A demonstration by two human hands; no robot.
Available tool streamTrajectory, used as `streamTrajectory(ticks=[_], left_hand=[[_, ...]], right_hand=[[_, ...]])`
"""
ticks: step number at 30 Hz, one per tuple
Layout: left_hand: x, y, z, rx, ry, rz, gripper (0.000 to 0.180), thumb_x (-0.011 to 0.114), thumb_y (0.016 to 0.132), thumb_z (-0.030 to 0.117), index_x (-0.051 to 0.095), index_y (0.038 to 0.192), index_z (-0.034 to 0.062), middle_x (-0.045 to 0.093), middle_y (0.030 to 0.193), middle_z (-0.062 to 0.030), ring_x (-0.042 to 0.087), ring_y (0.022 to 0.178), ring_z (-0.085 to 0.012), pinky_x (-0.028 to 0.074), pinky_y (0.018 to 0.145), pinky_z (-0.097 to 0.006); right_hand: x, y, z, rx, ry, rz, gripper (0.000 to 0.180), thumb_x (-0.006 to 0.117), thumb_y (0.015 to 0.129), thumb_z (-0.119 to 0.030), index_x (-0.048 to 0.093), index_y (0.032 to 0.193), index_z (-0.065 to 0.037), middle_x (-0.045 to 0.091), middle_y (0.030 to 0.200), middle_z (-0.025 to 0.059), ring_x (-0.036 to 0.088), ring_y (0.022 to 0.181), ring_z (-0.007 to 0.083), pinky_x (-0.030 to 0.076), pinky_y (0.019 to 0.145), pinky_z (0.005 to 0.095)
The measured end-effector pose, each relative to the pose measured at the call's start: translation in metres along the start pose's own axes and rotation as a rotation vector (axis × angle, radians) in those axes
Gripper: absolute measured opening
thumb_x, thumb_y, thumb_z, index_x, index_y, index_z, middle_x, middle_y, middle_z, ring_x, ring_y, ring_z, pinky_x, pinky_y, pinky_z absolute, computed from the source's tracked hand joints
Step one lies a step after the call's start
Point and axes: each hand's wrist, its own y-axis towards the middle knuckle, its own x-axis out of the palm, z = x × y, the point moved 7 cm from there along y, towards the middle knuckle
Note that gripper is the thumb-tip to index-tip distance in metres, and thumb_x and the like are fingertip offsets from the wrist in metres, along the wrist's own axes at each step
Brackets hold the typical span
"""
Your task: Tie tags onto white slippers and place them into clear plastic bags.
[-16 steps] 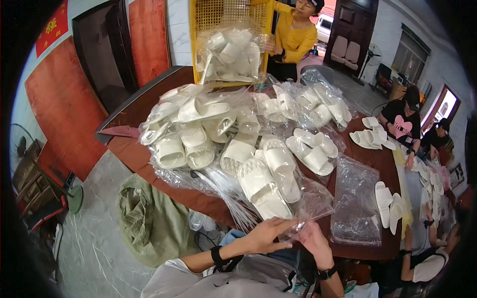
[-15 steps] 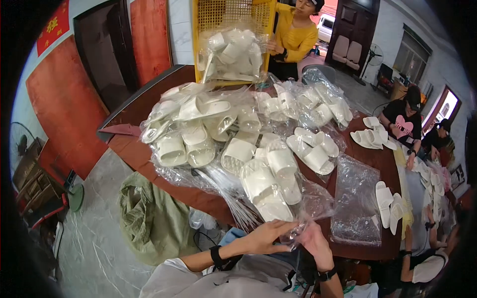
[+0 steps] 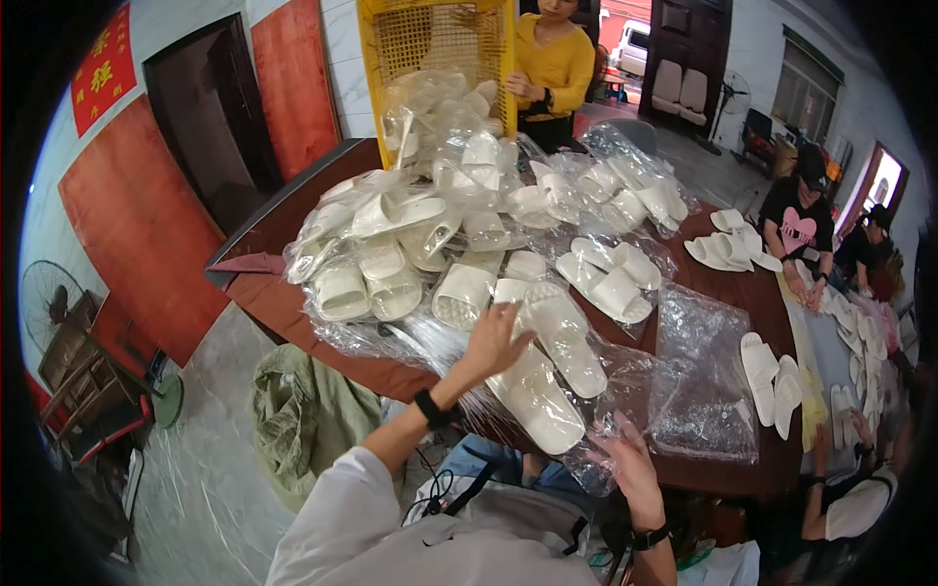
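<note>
1. The left hand (image 3: 493,342) lies over the bagged pair of white slippers (image 3: 562,342), fingers spread and pointing toward the far edge; it grips nothing visible, and whether its palm presses on them cannot be told.
2. The right hand (image 3: 625,464) is at the near edge of the tabletop (image 3: 762,303), thumb and fingers parted beside the loose end of the bag; whether it pinches the film cannot be told.
3. That pair rests at the middle of the near edge, the two slippers side by side, with toes and heels slanting.
4. A flat clear bag (image 3: 703,381) lies to its right, toward the near right corner.
5. An unbagged pair of white slippers (image 3: 772,383) sits by the right edge, just beside the flat bag; more loose white slippers (image 3: 731,242) lie farther along that edge.
6. A heap of bagged slippers (image 3: 376,244) covers the left and middle, reaching the far edge.
7. At the far edge, a yellow crate (image 3: 510,83) is tipped with its opening toward the heap, bagged slippers inside; a person in a yellow top (image 3: 557,61) has a hand on its side.
8. A green sack (image 3: 303,420) stands on the floor below the left part of the near edge.
</note>
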Motion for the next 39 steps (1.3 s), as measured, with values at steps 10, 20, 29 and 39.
streamTrajectory(ticks=[10,20,29,39], left_hand=[[0.046,0.053,-0.066,-0.426,0.179,-0.204,0.056,0.053,0.091,0.049,0.051,0.109,-0.0029,0.064,0.094,-0.0255,0.063,0.090,-0.0427,0.048,0.077,-0.050],[-0.030,0.102,-0.027,-0.169,-0.578,0.099,0.016,0.064,0.091,0.016,0.067,0.091,0.0001,0.049,0.063,0.0085,0.037,0.057,0.0011,0.028,0.050,-0.020],[-0.107,0.149,0.049,0.003,-0.559,0.117,0.015,0.068,0.089,0.015,0.070,0.091,0.0004,0.045,0.060,0.0100,0.034,0.053,-0.0009,0.027,0.047,-0.021],[-0.169,0.172,0.065,0.121,-0.241,0.220,0.016,0.066,0.088,0.008,0.070,0.099,-0.0029,0.068,0.085,0.0005,0.058,0.078,-0.0036,0.046,0.074,-0.021]], right_hand=[[-0.013,0.016,0.005,-0.024,0.014,0.126,0.048,0.048,0.092,-0.007,0.035,0.138,-0.001,0.048,0.134,0.0166,0.054,0.118,0.0320,0.052,0.086,0.0420],[0.004,0.045,0.001,0.024,0.141,0.095,0.046,0.049,0.099,-0.020,0.036,0.139,-0.001,0.054,0.127,0.0165,0.056,0.110,0.0246,0.051,0.090,0.0390],[0.015,0.105,0.007,0.004,0.147,0.025,0.047,0.050,0.098,-0.020,0.034,0.140,-0.003,0.050,0.132,0.0173,0.055,0.113,0.0267,0.048,0.093,0.0402],[-0.017,0.090,-0.021,-0.175,-0.100,0.196,0.054,0.056,0.095,-0.023,0.033,0.142,-0.009,0.045,0.137,0.0144,0.052,0.120,0.0255,0.048,0.094,0.0400]])
